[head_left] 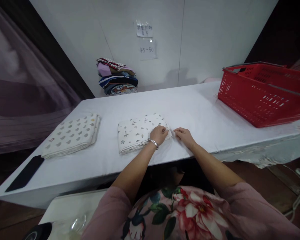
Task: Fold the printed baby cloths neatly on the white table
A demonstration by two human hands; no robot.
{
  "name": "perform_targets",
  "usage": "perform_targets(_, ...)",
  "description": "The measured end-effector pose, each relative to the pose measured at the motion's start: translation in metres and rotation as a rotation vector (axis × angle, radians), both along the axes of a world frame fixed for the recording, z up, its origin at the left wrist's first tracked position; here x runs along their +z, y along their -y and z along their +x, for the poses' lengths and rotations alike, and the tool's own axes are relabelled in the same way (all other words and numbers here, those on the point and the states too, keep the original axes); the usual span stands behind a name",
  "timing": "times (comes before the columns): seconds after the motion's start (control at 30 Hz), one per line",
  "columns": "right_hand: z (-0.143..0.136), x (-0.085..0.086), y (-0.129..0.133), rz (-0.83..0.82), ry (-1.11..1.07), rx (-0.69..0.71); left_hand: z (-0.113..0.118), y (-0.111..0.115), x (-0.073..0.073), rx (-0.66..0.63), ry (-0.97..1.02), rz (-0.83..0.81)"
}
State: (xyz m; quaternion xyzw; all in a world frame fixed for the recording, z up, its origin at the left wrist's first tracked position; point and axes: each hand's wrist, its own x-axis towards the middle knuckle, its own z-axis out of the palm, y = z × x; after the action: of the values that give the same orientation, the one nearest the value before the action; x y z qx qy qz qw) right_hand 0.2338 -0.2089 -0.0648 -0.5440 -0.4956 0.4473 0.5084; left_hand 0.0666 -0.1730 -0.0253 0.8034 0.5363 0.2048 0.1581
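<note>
Floral shirt (190, 213); left hand (159, 135) on folded cloth (134, 133); right hand (185, 136) beside.

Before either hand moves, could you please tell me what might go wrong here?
The bracelet beside the central folded cloth might snag it. With the left hand at the cloth's right end, a tug could disturb the fold. The cloth also lies near the front of the table, so it might slip off.

- Both arms (133, 168) stretched forward, angled inward!
- Left hand (159, 135): palm down, fingers (162, 128) curled in!
- Right hand (185, 136) close beside it, fingers bent, not touching!
</note>
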Motion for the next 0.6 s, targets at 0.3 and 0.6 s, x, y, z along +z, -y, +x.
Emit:
perform_targets(0.3,-0.005,-0.008,-0.004,0.052,0.352,0.005,0.001,0.007,0.004,-0.191,-0.295,0.168)
perform_targets(0.6,-0.005,-0.009,-0.005,-0.018,0.134,0.089,0.001,0.007,0.010,-0.203,-0.303,0.170)
